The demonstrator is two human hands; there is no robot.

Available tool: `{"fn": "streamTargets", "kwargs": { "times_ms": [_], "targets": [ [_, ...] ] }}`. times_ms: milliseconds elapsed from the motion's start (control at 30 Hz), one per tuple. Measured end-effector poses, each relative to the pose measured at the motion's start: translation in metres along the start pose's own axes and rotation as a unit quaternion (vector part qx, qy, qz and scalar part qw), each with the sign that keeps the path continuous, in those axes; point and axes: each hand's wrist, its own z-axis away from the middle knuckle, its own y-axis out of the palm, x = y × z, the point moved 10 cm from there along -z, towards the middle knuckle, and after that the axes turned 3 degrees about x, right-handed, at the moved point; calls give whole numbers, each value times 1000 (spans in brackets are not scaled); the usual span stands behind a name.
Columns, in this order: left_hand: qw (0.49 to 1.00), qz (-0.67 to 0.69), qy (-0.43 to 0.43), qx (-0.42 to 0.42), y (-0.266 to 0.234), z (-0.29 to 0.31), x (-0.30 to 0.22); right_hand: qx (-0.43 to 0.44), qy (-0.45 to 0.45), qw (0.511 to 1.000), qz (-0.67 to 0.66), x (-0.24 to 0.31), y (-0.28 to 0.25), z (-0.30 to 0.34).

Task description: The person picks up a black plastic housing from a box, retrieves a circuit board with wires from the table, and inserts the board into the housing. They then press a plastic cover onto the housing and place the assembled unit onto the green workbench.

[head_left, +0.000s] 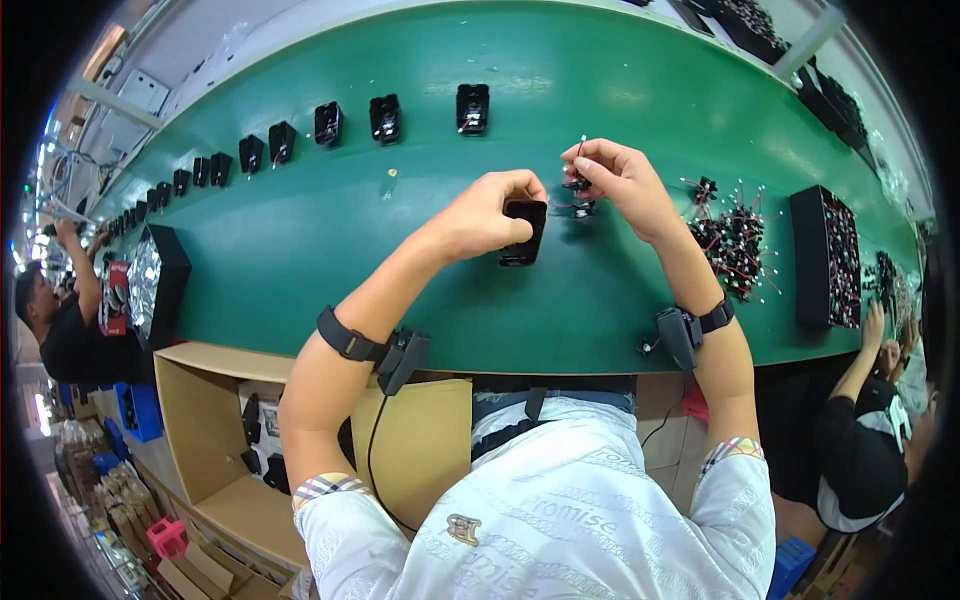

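My left hand [490, 212] grips a small black plastic housing [524, 232] and holds it upright on the green conveyor belt [420, 240]. Just to its right, my right hand [620, 180] pinches a small black component with thin red and white wires [578, 180], slightly above and beside the housing. Both wrists carry black strapped devices. A heap of the same wired components [735, 245] lies on the belt to the right of my right hand.
A row of black housings [385, 118] runs along the belt's far side toward the left. A black tray of parts [825, 255] sits right, a black box [155, 285] left. A cardboard box [230, 440] stands below. Other people work at both ends.
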Motion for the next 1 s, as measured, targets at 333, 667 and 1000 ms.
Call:
{"fn": "streamTargets", "kwargs": {
  "times_ms": [333, 667, 1000],
  "targets": [
    [993, -20, -68, -93, -43, 12, 11, -19, -116, 975, 189, 43, -5, 7],
    [992, -120, 10, -38, -9, 7, 7, -11, -132, 925, 356, 49, 4, 27],
    [976, -194, -50, -89, -12, 14, -5, -39, 43, 870, 490, 19, -3, 24]
  ]
}}
